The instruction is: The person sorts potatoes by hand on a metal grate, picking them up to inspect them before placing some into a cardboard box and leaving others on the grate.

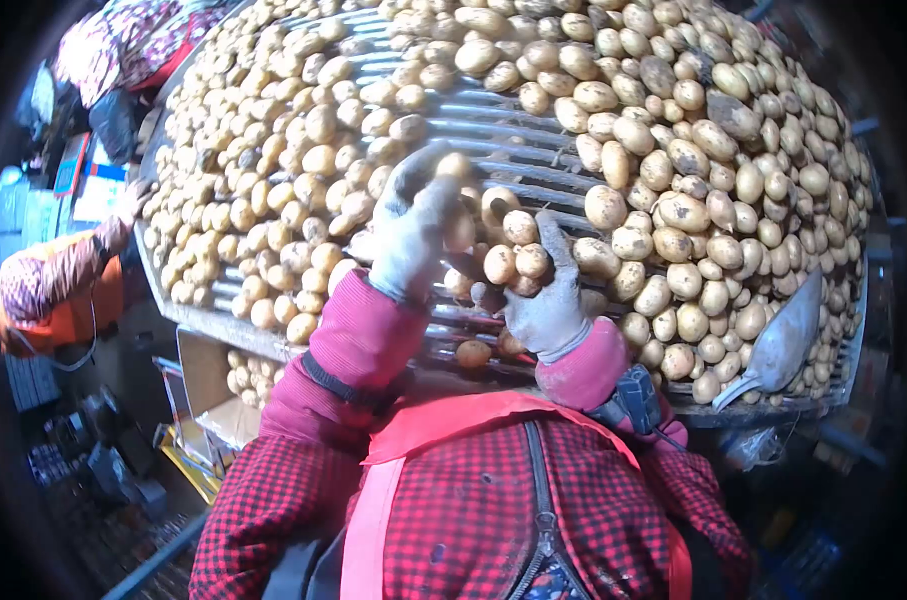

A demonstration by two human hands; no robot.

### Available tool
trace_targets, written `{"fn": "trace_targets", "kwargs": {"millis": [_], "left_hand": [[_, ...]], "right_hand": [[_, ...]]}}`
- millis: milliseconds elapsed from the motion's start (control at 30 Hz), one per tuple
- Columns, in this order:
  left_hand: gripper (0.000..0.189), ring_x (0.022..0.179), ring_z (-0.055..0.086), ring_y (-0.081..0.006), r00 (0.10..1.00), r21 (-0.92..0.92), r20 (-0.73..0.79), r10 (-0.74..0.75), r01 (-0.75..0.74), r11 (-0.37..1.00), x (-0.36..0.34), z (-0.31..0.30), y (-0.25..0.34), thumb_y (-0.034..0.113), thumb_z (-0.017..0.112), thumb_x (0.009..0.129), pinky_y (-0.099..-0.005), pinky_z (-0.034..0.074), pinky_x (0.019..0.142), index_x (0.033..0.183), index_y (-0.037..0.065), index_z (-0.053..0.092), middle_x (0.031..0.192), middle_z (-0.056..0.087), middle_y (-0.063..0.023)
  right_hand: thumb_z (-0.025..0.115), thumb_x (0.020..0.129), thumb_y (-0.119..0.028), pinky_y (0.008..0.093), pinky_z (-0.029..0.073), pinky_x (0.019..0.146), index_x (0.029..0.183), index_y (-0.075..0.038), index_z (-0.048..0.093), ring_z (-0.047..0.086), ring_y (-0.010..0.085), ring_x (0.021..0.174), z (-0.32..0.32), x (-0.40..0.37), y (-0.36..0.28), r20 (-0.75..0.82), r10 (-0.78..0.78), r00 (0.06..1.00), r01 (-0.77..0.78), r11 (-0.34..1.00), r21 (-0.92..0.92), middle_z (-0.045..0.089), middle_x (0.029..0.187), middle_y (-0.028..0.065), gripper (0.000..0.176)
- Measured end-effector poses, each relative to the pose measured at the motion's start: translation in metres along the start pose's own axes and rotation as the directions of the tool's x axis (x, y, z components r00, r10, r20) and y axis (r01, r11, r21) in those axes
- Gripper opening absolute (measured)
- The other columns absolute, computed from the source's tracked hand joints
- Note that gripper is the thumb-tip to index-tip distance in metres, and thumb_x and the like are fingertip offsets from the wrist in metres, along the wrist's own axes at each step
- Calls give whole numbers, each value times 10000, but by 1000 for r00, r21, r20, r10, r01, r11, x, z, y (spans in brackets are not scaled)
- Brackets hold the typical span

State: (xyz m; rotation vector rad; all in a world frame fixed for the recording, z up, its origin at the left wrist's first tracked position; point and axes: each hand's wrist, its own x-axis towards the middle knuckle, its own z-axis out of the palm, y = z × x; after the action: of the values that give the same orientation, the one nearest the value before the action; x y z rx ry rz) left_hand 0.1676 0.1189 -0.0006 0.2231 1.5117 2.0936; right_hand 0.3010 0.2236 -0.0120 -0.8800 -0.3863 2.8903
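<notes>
Both of my hands wear pale work gloves and reach over a slatted metal table (513,130) heaped with potatoes (688,155). My left hand (413,230), slightly blurred, curls around a potato (459,228) on its inner side. Just to the right, my right hand (551,305) cups several small potatoes (518,250) between its thumb and fingers. Near my body, a loose potato (473,353) lies on the slats below and between the hands.
A metal scoop (785,340) rests on the potatoes at the right edge. Under the table's left front stands a cardboard box (208,365) with potatoes inside. A co-worker's hand (128,207) is at the left edge; another person's patterned sleeve (123,45) shows at the upper left.
</notes>
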Motion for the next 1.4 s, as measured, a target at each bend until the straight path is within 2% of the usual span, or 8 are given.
{"fn": "trace_targets", "kwargs": {"millis": [467,700,767,867,933,967,1133,1400], "left_hand": [[355,683,594,-103,910,-221,-390,139,-239,946,-95,-69,9,153,652,1000,-238,513,584,1333,42,596,1004,699,-71],[386,1000,685,-171,839,-358,-530,122,-352,865,-101,-86,25,45,665,978,-331,580,889,1357,89,607,1217,685,-71],[402,999,675,-157,845,-325,-509,167,-368,871,-108,-94,31,35,659,979,-321,571,890,1375,82,603,1183,690,-63],[404,1017,646,-124,800,11,-441,406,-448,894,-116,-106,4,48,665,978,-290,540,910,1377,58,607,1170,684,-51],[391,1043,643,-194,909,-1,-255,330,-341,940,-149,-109,12,13,654,942,-343,515,922,1331,57,646,1180,682,-90],[412,1134,623,-301,772,474,-16,636,-554,684,-148,-135,10,124,713,900,-424,476,1011,1303,53,663,1187,678,-145],[621,1275,551,-384,618,709,-220,755,-430,558,-200,-181,15,418,794,813,-503,407,1092,1323,95,646,1326,615,-199],[629,1205,586,-400,342,887,-340,876,-192,419,-263,-227,18,236,778,781,-511,472,1014,1374,111,610,1414,527,-218]], "right_hand": [[448,1057,-513,275,528,705,1426,-139,550,630,199,1129,26,-3,57,128,336,933,-308,930,-201,633,1305,46,536],[429,1052,-552,294,536,675,1414,-148,551,642,266,1155,47,-5,68,38,195,980,-178,945,-273,595,1412,72,556],[614,976,-213,350,562,879,1488,-86,430,607,282,1235,35,-2,72,364,61,929,143,850,-506,563,1441,126,559],[574,954,-300,412,545,982,1471,-82,450,599,285,1230,45,-9,98,698,-33,716,684,239,-690,589,1382,132,575],[493,1026,-569,438,553,964,1431,-110,525,614,277,1190,66,-9,123,475,193,858,134,810,-571,633,1304,110,613],[543,1001,-454,423,544,985,1450,-96,489,608,266,1204,66,-7,137,476,204,855,133,802,-583,617,1322,114,577],[734,828,-18,404,476,1109,1560,-28,278,550,246,1308,48,22,191,679,291,674,643,221,-733,514,1443,141,862],[435,1104,-389,318,543,976,1398,-85,520,608,171,1163,92,27,301,294,679,673,-373,655,-658,615,1247,66,431]]}}
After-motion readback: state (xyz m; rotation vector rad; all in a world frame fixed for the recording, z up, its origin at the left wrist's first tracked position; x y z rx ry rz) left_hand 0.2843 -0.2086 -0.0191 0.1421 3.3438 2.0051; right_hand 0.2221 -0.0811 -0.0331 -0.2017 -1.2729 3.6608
